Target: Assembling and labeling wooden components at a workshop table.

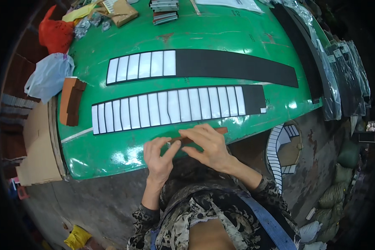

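Observation:
Near the front edge of the green table, my left hand (pixel 158 159) and my right hand (pixel 210 146) both grip a narrow brown strip (pixel 221 130). The fingers of both hands are closed about it, and they hide much of its middle and left part. Just beyond my hands lies a long black strip (pixel 254 100), mostly covered with a row of white rectangular pieces (pixel 146 110). Behind it is a second black strip (pixel 233 66), with white pieces (pixel 148 65) only on its left part. A pile of similar brown strips (pixel 72 102) sits at the table's left edge.
The green table (pixel 125 156) has a cardboard box (pixel 39 143) against its left side. Plastic bags (pixel 50 77), a red bag (pixel 56 33) and a small stack of packets (pixel 164 11) stand farther back. Black strips in clear wrap (pixel 348 79) overhang the right edge. A round container (pixel 298 154) is below.

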Demonstrator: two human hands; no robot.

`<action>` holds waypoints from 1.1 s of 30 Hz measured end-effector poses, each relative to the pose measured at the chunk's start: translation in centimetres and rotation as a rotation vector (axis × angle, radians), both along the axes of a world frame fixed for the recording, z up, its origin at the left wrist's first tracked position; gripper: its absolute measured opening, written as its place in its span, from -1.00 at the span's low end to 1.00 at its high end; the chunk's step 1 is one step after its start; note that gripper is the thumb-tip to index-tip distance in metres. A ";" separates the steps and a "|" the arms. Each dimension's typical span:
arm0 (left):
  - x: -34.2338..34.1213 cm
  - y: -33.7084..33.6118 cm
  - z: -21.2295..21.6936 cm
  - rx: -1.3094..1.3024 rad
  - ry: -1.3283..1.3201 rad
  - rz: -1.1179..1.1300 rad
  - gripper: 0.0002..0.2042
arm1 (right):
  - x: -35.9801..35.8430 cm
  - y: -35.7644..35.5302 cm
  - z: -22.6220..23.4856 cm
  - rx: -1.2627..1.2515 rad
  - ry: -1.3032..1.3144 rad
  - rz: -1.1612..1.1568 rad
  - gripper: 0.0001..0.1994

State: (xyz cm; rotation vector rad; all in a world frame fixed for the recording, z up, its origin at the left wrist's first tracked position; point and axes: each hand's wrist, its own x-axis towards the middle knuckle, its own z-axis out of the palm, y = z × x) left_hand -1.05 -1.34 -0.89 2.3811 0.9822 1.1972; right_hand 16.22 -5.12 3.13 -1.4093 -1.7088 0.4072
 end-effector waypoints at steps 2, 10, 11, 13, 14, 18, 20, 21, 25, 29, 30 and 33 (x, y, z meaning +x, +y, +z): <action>-0.1 0.1 -0.1 0.104 0.108 -0.002 -0.63 | 0.3 0.0 0.3 0.026 0.019 -0.036 -0.61; -0.4 0.1 -0.8 0.048 -0.005 -0.009 -0.55 | 6.7 8.3 -0.7 -0.067 -0.254 -0.018 -0.85; -0.1 0.2 -0.6 0.037 -0.002 -0.041 -0.58 | 7.8 9.6 -1.5 -0.122 -0.321 -0.033 -0.85; 0.1 0.0 -0.5 0.050 -0.008 -0.026 -0.56 | 8.9 12.7 -1.7 -0.177 -0.415 -0.040 -0.81; 0.0 -0.2 -0.6 0.051 -0.009 -0.017 -0.55 | 9.2 13.9 -1.7 -0.189 -0.447 -0.047 -0.78; -0.9 0.4 -0.4 0.089 0.068 -0.083 -0.57 | 9.1 17.4 -1.1 -0.263 -0.516 0.053 -0.66; -1.1 0.8 0.0 0.036 0.044 -0.117 -0.58 | 9.2 18.0 -1.3 -0.344 -0.572 0.105 -0.60; -1.2 1.1 0.3 0.009 0.031 -0.136 -0.58 | 9.2 18.1 -1.1 -0.370 -0.596 0.119 -0.60; -1.4 2.5 2.0 -0.142 0.055 -0.206 -0.56 | 9.1 18.8 -0.9 -0.347 -0.763 0.283 -0.59; -1.4 3.1 2.1 -0.250 0.026 -0.220 -0.52 | 9.6 19.5 -1.5 -0.310 -0.774 0.402 -0.63; -1.5 3.2 2.0 -0.256 0.023 -0.215 -0.51 | 9.5 19.6 -1.5 -0.306 -0.785 0.406 -0.65; -1.5 3.1 1.5 -0.258 0.029 -0.196 -0.52 | 9.4 20.0 -1.6 -0.285 -0.775 0.437 -0.67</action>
